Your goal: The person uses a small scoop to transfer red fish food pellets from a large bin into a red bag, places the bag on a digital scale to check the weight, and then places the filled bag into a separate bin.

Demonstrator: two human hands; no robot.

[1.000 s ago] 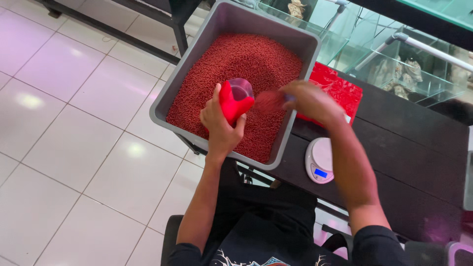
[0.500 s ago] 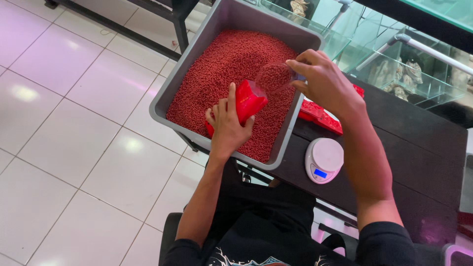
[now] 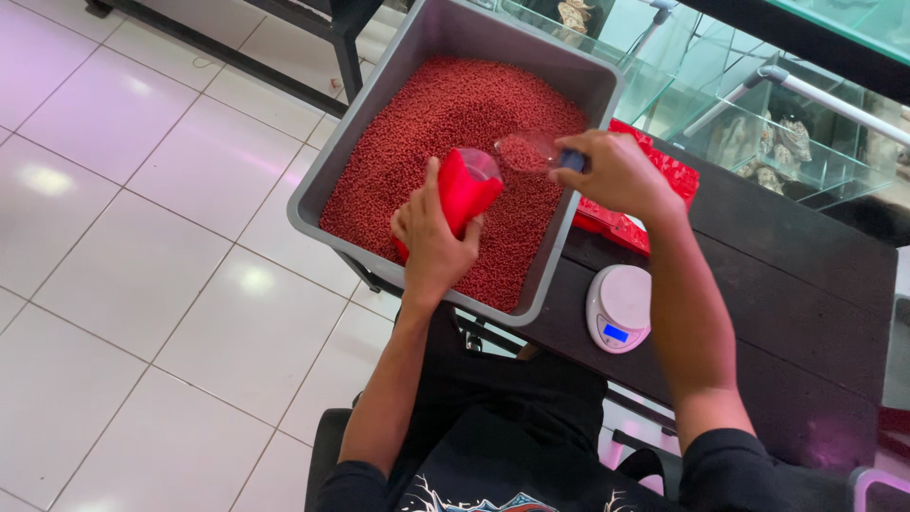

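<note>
Now the left hand [image 3: 431, 242] is closed around a red pouch [image 3: 462, 194], with the fingers wrapped at its back and the thumb pointing up along its side. The pouch is held tilted over the pellets, and its open mouth faces toward the right hand. The right hand [image 3: 616, 171] is pinched on the dark blue handle of a clear scoop [image 3: 529, 152]. The scoop is full of red pellets and it is just beside the mouth of the pouch; I cannot tell if they touch.

Both hands are above a grey tub [image 3: 355, 123], which is filled almost to the top with small red pellets [image 3: 427, 123]. The tub stands partly on a dark table [image 3: 796, 284], and its left part goes out over the white tiled floor [image 3: 142, 237].

On the table, just right of the tub, some more red pouches [image 3: 664, 175] lie flat, partly hidden behind the right hand. Near the front corner of the tub there is a small white scale [image 3: 619, 308] with a lit blue display. Behind the table stand glass tanks [image 3: 758, 133].
</note>
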